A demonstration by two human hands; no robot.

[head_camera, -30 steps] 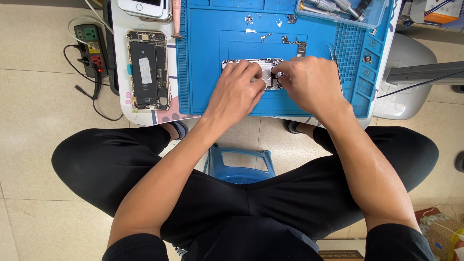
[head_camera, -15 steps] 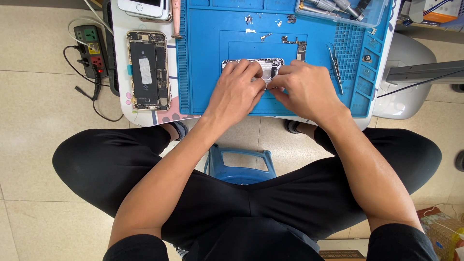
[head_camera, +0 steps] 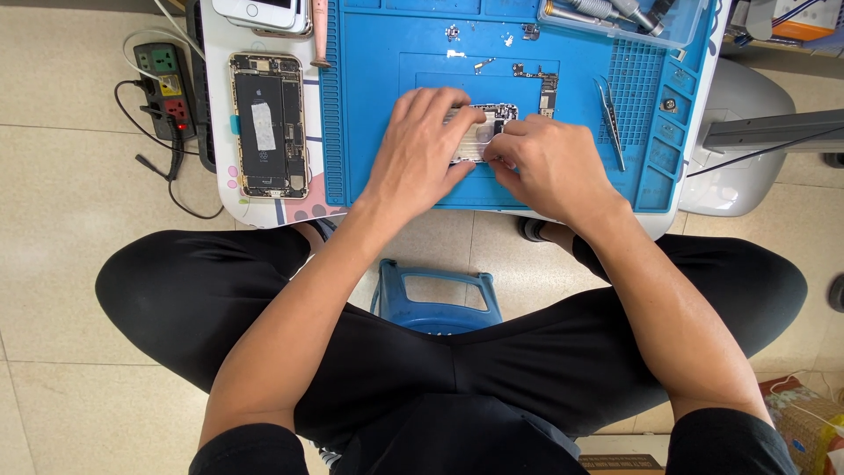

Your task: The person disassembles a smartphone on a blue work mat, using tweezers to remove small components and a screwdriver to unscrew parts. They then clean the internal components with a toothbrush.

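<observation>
A small metal phone part [head_camera: 483,130] lies on the blue work mat [head_camera: 378,105], mostly covered by both hands. My left hand [head_camera: 422,149] lies flat over its left side and pins it down. My right hand [head_camera: 541,163] pinches at its right edge with curled fingers; I cannot tell whether a small tool is in them. Tweezers [head_camera: 609,119] lie on the mat just right of my right hand.
An opened phone body [head_camera: 265,125] lies on the white table left of the mat, with another phone [head_camera: 264,10] above it. A power strip [head_camera: 164,88] sits on the floor at left. A clear tool tray [head_camera: 615,18] is at top right. A blue stool [head_camera: 435,295] stands between my knees.
Both hands have shifted slightly on the part; my right hand has drawn closer to the left one.
</observation>
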